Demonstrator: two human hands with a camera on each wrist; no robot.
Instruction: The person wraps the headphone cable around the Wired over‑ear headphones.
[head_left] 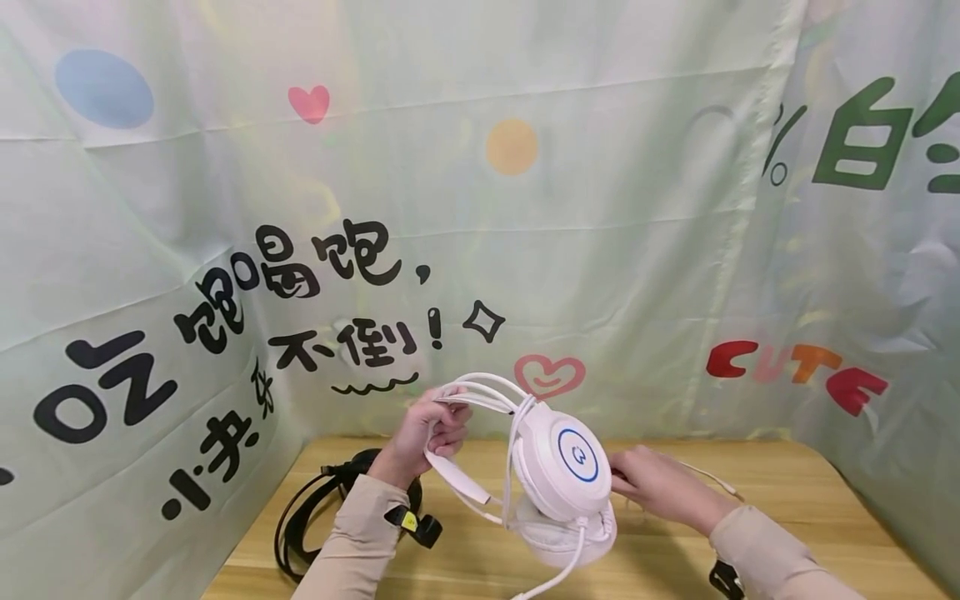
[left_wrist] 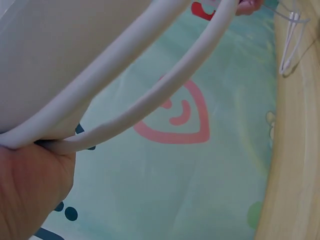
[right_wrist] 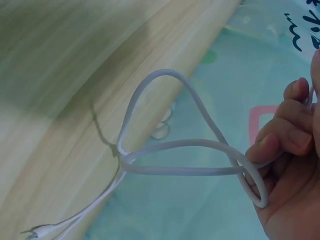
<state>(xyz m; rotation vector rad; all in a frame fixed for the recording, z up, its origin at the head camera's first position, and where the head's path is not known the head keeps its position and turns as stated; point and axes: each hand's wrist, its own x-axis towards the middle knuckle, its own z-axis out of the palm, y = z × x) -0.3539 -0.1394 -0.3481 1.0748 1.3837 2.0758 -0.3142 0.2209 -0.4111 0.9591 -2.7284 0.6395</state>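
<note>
White over-ear headphones [head_left: 564,467] with a blue ring on the ear cup hang tilted above the table. My left hand [head_left: 429,429] grips their headband [head_left: 459,477]; in the left wrist view the thumb base of that left hand [left_wrist: 35,185] lies against the white band tubes [left_wrist: 150,107]. Beside the ear cups, my right hand [head_left: 663,482] has its fingers curled on the white cable. Close up in the right wrist view, loops of the cable [right_wrist: 185,142] hang at the curled fingers of the right hand [right_wrist: 292,150]. The ear cups partly hide its fingertips in the head view.
Black headphones [head_left: 303,529] lie on the wooden table [head_left: 787,517] at the left, partly behind my left forearm. A printed fabric curtain [head_left: 600,275] encloses the table's back and sides. The white cable's end [head_left: 723,483] extends to the right of my right hand.
</note>
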